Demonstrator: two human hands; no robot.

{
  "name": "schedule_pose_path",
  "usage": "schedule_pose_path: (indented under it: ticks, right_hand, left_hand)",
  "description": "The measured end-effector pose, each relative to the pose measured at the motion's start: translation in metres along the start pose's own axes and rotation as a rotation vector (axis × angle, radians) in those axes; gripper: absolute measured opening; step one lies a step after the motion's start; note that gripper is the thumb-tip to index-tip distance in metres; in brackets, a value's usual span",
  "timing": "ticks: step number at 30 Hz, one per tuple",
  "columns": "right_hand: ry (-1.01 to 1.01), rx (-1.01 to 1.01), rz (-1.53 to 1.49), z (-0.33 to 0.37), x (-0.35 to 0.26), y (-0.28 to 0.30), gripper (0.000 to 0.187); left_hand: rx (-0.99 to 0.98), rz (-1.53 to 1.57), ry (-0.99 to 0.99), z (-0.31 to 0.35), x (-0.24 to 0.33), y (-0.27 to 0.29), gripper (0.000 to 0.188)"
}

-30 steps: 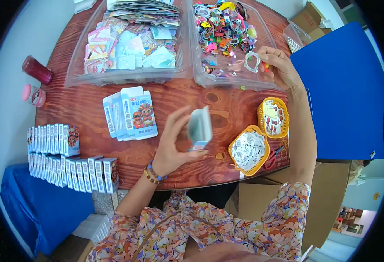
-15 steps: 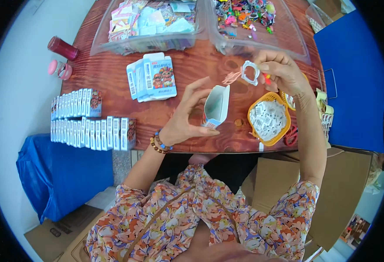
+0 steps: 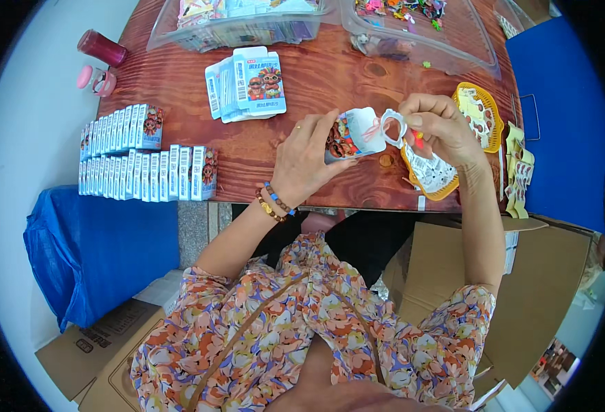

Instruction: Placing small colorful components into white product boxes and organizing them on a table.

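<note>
My left hand is closed around a small light-blue cardboard box with cartoon figures on its printed face. The box is tilted, its raised flap toward my right hand. Those right fingers pinch a small trinket with a white ring; red and yellow bits show at the fingertips. Pinkish strands hang from the ring against the box's white flap. The inside of the box is hidden from here. Below my right hand, a yellow basket holds small white printed packets.
Flattened boxes lie in a stack beyond my left hand. Two rows of filled-out boxes stand at the left. Clear plastic bins are at the back. Another yellow basket and label strips lie right, by a blue panel.
My left hand has turned the box, so its printed face shows and its open end points right. The trinket's strands now touch the flap. The whole view has shifted, moving the table upward.
</note>
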State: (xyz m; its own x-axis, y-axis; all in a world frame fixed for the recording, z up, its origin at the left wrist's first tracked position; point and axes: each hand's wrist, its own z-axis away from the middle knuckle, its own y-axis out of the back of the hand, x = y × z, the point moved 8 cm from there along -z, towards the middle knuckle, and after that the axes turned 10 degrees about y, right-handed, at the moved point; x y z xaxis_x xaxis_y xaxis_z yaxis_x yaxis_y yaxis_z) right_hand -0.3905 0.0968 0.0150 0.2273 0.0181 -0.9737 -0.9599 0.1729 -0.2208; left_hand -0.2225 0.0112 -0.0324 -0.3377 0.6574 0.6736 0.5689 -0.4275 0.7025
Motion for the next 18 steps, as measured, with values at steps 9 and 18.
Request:
schedule_pose_path:
  ticks: [9, 18]
  right_hand:
    - [-0.072, -0.087, 0.430, 0.000, 0.013, -0.008, 0.017]
    - [-0.108, -0.261, 0.657, -0.027, 0.025, -0.025, 0.018]
  left_hand:
    - [-0.024, -0.010, -0.029, 0.008, 0.002, -0.008, 0.087]
    - [-0.016, 0.002, -0.026, 0.008, 0.003, -0.010, 0.085]
